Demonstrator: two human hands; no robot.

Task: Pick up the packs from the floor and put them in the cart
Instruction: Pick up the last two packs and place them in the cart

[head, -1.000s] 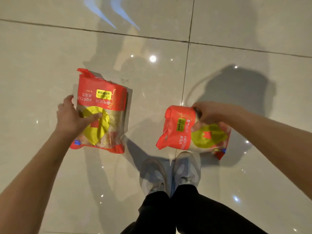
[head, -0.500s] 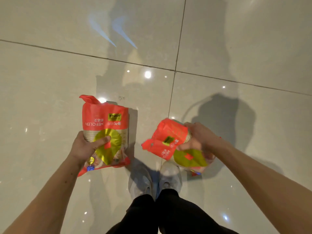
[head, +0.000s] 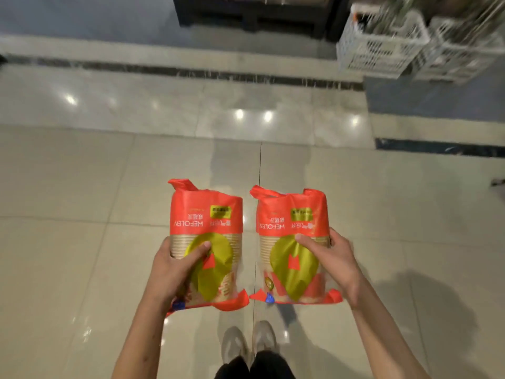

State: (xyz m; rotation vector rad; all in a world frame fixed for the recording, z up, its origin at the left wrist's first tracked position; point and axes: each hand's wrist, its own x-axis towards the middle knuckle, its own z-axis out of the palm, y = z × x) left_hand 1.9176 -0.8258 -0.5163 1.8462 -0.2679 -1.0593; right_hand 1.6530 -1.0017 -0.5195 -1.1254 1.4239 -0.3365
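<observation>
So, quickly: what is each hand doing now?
Left hand: grips the left pack, thumb on its front.
Right hand: grips the right pack, thumb on its front.

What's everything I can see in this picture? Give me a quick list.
Packs of paper cups: two, red and yellow-green; left pack and right pack, held side by side above the floor.
Floor: beige glossy tiles, dark border strip farther off.
Crates: at least two, white lattice, blurred, top right.
Dark furniture base: one, top centre.
Shoes: two, grey, bottom centre.
Left hand: grips left pack.
Right hand: grips right pack.
</observation>
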